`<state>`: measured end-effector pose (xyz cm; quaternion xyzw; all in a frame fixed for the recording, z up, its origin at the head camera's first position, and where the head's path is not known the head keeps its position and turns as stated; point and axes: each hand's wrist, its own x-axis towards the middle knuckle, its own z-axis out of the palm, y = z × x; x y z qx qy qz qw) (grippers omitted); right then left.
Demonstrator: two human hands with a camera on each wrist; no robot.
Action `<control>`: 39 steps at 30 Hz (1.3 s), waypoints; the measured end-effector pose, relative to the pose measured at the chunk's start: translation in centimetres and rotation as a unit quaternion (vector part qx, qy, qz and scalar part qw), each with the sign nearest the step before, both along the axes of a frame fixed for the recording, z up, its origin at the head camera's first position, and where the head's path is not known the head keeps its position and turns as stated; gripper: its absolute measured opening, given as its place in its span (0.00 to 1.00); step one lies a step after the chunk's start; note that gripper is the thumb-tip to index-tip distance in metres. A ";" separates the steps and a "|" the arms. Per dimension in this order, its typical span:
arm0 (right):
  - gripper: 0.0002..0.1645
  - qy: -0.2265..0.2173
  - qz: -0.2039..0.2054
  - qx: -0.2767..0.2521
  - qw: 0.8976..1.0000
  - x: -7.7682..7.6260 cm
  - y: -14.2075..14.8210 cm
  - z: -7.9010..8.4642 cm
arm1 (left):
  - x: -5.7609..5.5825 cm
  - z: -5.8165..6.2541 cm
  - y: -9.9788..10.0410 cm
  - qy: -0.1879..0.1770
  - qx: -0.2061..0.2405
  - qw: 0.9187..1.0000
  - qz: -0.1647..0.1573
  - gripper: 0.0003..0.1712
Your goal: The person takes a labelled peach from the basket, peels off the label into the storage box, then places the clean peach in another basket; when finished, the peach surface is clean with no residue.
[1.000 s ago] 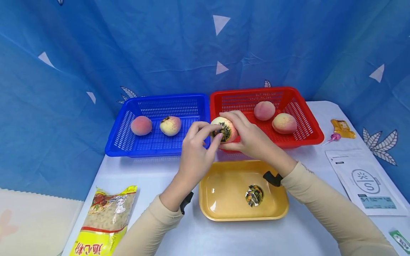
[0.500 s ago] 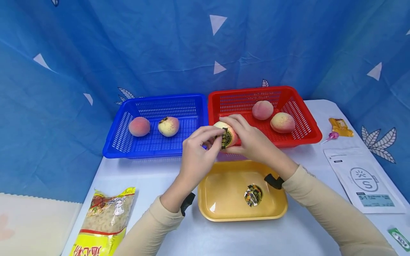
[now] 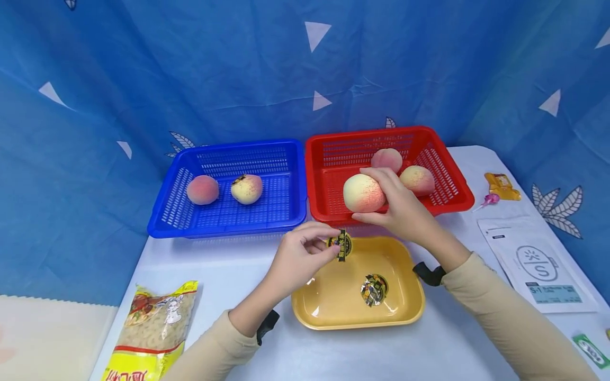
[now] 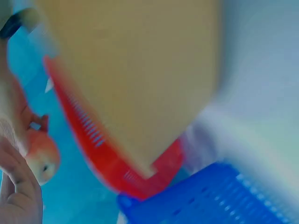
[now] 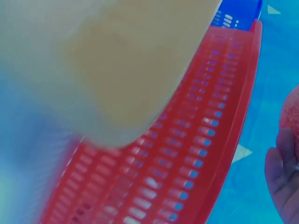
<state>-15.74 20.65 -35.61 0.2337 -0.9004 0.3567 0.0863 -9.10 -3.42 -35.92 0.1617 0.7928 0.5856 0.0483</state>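
In the head view my right hand (image 3: 400, 203) grips a pale yellow and pink peach (image 3: 364, 193) over the front of the red basket (image 3: 329, 203). My left hand (image 3: 305, 254) pinches a black and gold round sticker (image 3: 344, 245) between thumb and fingers, above the left part of the yellow tray (image 3: 305, 317). Another crumpled, shiny sticker (image 3: 374, 289) lies in that tray. Two more peaches, one pink (image 3: 387, 159) and one yellow-pink (image 3: 418, 180), sit in the red basket. The left wrist view also catches the held peach (image 4: 43, 158) at its left edge.
A blue basket (image 3: 229, 225) with a pink peach (image 3: 202, 190) and a dark-marked peach (image 3: 247, 189) stands left of the red one. A yellow food bag (image 3: 150, 328) lies front left. At right are an orange packet (image 3: 502, 186), a lollipop (image 3: 490, 200), a white pouch (image 3: 538, 264) and a green packet (image 3: 591, 350).
The sticker has come off the peach and is in my left hand, which has moved down towards the yellow tray. My right hand has carried the peach to the right, over the red basket.
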 end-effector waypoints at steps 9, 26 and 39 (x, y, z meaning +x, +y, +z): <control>0.53 -0.003 -0.024 -0.022 0.999 0.3 1.8 -0.9 | 0.4 -4.2 1.9 -0.010 -0.132 0.985 -0.113 0.14; 0.53 -0.028 -0.046 -0.036 0.998 0.4 3.2 -2.2 | 0.7 -7.1 4.7 0.110 -0.320 0.914 -0.225 0.15; 0.51 0.012 -0.057 -0.046 0.997 -1.0 4.8 -2.6 | 0.7 -2.4 3.6 0.207 -0.343 0.906 -0.136 0.19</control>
